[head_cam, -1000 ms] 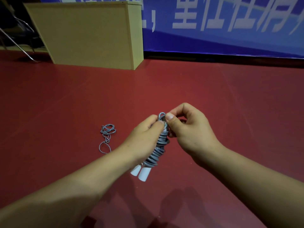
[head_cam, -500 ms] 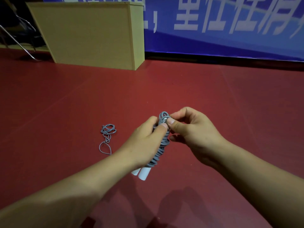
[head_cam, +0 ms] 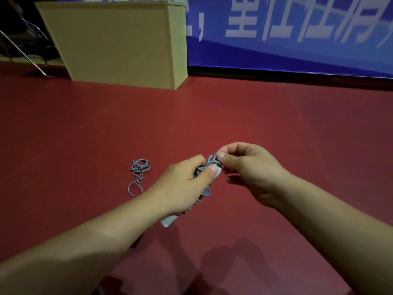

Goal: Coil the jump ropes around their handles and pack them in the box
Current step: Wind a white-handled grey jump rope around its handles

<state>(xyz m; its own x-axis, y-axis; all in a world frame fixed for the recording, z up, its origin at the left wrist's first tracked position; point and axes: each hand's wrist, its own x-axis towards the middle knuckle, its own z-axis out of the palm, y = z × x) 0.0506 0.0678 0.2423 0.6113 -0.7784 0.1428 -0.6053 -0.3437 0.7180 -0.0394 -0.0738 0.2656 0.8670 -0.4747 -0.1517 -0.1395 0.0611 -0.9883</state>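
handles (head_cam: 169, 221) mostly hidden, banner (head_cam: 297, 28) cropped

Red floor (head_cam: 276, 124) is lying wide open all the way from the hands to the far box (head_cam: 114, 41), so nothing's blocking that path. Only a loose rope tangle (head_cam: 139, 174) is sitting near-left, and a blue banner (head_cam: 287, 39) is closing off the far right.

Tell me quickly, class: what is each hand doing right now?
Left hand: closed round the coiled rope and its handles.
Right hand: pinching the rope's end loop at the top of the coil.
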